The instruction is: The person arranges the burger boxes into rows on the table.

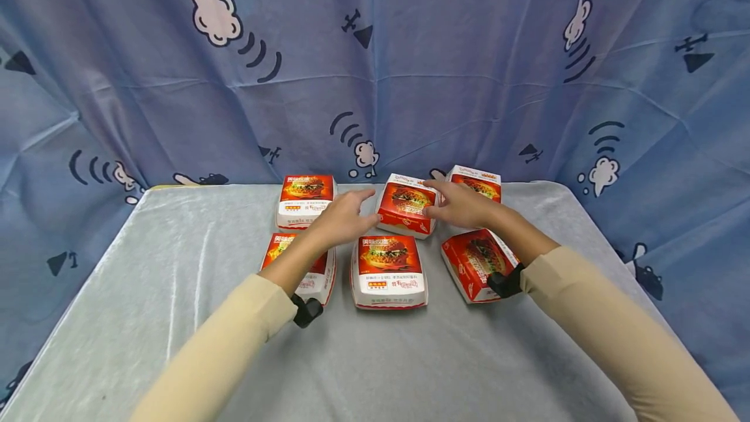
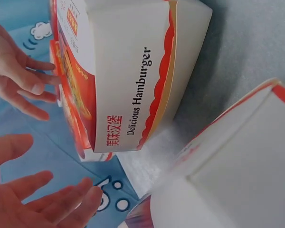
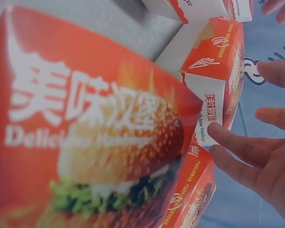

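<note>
Several red-and-white hamburger boxes sit in two rows. My left hand (image 1: 347,219), fingers extended, hovers between the back left box (image 1: 305,193) and the back middle box (image 1: 407,204). That middle box is turned slightly askew. On its other side, my right hand (image 1: 459,206) spreads its fingers, overlapping the box's right edge and the back right box (image 1: 477,178) in the head view. Both palms look bare in the wrist views. Below my left forearm lies the front left box (image 1: 278,247), partly hidden. The front right box (image 1: 476,262), rotated, lies under my right wrist.
In the front row's middle stands another hamburger box (image 1: 389,272). All rest on a grey cloth-covered table (image 1: 146,298). A blue patterned curtain (image 1: 305,31) hangs along the table's back edge and sides. Black wrist straps (image 1: 307,311) sit below both hands.
</note>
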`<state>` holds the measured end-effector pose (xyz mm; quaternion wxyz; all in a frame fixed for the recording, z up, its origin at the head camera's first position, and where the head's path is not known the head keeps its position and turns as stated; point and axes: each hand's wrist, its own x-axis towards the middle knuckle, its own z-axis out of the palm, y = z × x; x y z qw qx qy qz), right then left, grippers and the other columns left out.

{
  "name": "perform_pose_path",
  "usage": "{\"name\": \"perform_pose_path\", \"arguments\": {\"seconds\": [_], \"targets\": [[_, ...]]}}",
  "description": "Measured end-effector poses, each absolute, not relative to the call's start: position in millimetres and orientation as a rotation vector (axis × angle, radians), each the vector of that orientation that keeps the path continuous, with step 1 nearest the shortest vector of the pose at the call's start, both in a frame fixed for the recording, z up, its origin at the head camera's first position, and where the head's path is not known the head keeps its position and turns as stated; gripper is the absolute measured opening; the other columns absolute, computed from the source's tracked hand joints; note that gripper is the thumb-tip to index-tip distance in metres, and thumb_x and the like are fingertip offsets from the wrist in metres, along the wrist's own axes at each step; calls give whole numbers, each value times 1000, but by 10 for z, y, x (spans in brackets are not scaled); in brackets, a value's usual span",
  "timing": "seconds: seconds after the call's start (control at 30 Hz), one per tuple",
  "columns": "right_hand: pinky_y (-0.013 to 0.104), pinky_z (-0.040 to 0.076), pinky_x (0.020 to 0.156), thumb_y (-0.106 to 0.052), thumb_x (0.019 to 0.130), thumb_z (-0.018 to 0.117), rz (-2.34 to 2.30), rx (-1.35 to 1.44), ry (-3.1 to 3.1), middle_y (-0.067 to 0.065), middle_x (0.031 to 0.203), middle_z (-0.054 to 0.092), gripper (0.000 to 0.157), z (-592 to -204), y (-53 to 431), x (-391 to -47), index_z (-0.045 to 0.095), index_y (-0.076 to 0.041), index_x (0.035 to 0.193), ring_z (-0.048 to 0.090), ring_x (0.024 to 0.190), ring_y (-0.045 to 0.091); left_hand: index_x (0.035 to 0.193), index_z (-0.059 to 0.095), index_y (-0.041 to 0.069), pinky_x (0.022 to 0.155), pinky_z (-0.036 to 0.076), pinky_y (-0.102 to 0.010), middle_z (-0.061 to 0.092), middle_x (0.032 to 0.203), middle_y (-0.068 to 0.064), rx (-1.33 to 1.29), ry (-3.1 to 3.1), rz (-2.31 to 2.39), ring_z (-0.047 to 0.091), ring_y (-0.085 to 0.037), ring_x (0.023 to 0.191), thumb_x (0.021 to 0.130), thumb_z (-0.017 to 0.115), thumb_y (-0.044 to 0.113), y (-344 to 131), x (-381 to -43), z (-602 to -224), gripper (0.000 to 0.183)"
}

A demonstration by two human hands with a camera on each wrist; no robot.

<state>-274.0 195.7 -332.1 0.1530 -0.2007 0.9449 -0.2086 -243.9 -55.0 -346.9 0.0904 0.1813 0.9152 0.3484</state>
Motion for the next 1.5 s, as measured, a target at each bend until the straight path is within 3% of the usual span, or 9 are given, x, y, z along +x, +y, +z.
{"name": "perform_pose_path", "arguments": {"seconds": [0.03, 0.17, 0.3, 0.43, 0.7, 1.07, 1.2, 1.37, 1.5], "targets": [[55, 44, 100, -24, 98, 62, -598, -571, 2704, 30, 158, 24, 68, -3327, 1953, -2750, 31, 2, 153, 59, 109, 34, 149, 43, 2, 111, 37, -45, 48, 149, -15, 535, 2714, 1028, 43, -28, 139, 96, 62, 20, -546, -2449, -3473, 59], [47, 48, 91, -22, 98, 62, -583, -557, 2678, 29, 143, 47, 69, -3359, 1932, -2791, 29, 1, 154, 60, 98, 29, 149, 43, 2, 112, 36, -45, 47, 150, -15, 529, 2694, 992, 41, -30, 140, 98, 60, 21, -530, -2485, -3501, 58], [38, 46, 77, -19, 97, 63, -572, -578, 2668, 21, 117, 64, 68, -3398, 1914, -2823, 31, 2, 153, 59, 85, 25, 151, 40, 2, 113, 34, -44, 44, 152, -15, 516, 2668, 965, 39, -31, 141, 99, 59, 22, -512, -2507, -3526, 59], [38, 47, 77, -18, 97, 63, -581, -620, 2676, 21, 120, 63, 64, -3427, 1888, -2832, 36, 5, 150, 59, 85, 23, 151, 39, 1, 113, 34, -43, 44, 152, -16, 505, 2641, 963, 39, -30, 141, 99, 58, 21, -499, -2508, -3538, 59], [53, 44, 102, -15, 96, 65, -614, -707, 2680, 27, 141, 51, 61, -3460, 1783, -2847, 40, 8, 147, 60, 109, 34, 152, 36, 0, 116, 28, -42, 39, 155, -17, 503, 2608, 965, 33, -31, 145, 100, 56, 21, -478, -2510, -3563, 59], [48, 50, 95, -19, 96, 65, -619, -650, 2666, 24, 138, 55, 64, -3441, 1704, -2894, 38, 4, 150, 63, 102, 30, 151, 41, 4, 118, 25, -44, 33, 158, -19, 512, 2645, 859, 29, -33, 146, 101, 54, 22, -460, -2510, -3575, 55], [51, 46, 99, -21, 96, 65, -606, -628, 2676, 24, 138, 55, 68, -3421, 1697, -2921, 34, 3, 152, 58, 107, 33, 150, 44, 4, 118, 24, -46, 28, 160, -19, 479, 2644, 814, 27, -34, 147, 101, 55, 26, -446, -2515, -3567, 54], [56, 32, 111, -19, 96, 65, -593, -654, 2685, 27, 149, 42, 70, -3432, 1706, -2956, 31, 5, 152, 42, 135, 40, 150, 44, 5, 118, 24, -47, 25, 161, -20, 444, 2639, 806, 26, -33, 147, 101, 55, 28, -436, -2523, -3571, 55], [56, 28, 113, -16, 94, 67, -591, -635, 2674, 27, 152, 38, 70, -3463, 1716, -2987, 32, 5, 152, 36, 140, 41, 150, 42, 2, 118, 24, -46, 26, 160, -21, 426, 2639, 834, 26, -33, 147, 101, 55, 27, -451, -2522, -3576, 57]]}}
